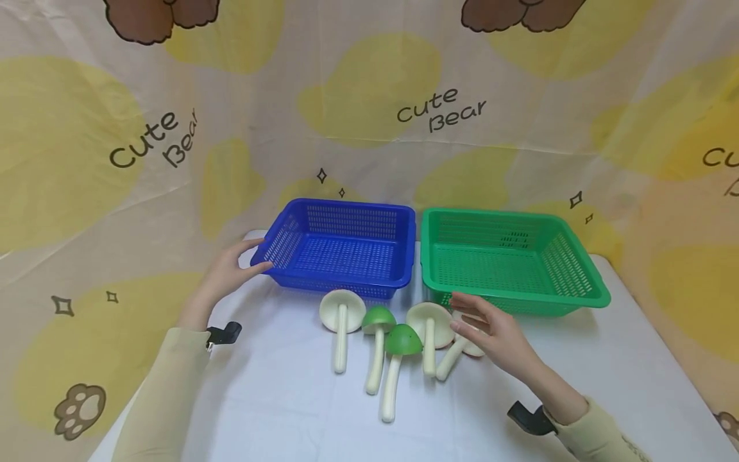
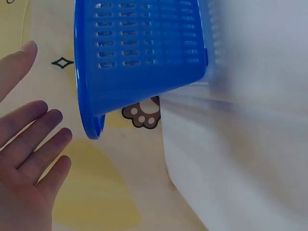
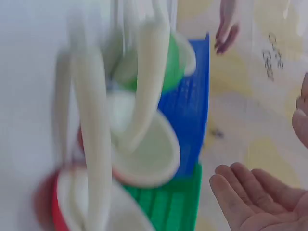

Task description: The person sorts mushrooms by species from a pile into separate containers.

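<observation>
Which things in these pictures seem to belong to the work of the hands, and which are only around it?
Likely part of the work:
- five mushrooms, near the right hand
- blue basket, beside the left hand
- green basket

Only around:
- printed backdrop
- white table surface

A white table [image 1: 277,410] bears blue basket [image 1: 340,283], green basket [image 1: 519,297], five mushrooms [image 1: 403,341].
</observation>
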`<state>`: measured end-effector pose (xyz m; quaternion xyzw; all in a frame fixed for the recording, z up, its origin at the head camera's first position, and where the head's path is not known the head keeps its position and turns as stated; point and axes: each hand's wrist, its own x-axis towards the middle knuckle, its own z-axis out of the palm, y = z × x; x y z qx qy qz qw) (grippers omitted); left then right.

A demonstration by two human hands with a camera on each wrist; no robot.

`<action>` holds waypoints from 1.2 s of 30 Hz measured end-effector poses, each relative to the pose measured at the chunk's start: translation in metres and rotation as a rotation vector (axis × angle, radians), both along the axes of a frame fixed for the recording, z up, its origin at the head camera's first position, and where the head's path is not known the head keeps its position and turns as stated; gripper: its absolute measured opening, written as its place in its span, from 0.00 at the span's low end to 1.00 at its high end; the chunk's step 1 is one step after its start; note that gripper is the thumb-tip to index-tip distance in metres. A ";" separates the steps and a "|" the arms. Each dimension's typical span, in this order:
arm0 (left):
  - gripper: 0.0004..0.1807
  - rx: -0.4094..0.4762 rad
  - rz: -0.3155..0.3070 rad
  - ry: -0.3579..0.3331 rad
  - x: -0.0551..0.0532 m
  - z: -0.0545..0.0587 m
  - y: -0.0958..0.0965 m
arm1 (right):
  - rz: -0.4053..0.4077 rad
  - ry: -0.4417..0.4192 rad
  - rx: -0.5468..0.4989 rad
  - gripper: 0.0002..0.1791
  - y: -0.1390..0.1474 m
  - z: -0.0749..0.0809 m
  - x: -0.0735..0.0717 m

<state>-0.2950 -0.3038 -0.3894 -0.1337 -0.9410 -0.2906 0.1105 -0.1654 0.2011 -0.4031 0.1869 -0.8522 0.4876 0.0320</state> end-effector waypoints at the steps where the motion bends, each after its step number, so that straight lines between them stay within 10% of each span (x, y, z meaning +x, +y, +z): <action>1: 0.38 0.002 0.006 -0.005 0.000 -0.001 -0.002 | 0.017 -0.035 -0.043 0.29 -0.005 -0.001 0.002; 20: 0.38 0.083 0.000 -0.058 -0.007 -0.012 -0.017 | 0.102 -0.456 -0.226 0.29 -0.059 -0.034 0.021; 36: 0.36 0.164 -0.053 -0.088 -0.011 -0.020 -0.018 | 0.101 -0.535 -0.214 0.24 -0.064 -0.047 0.022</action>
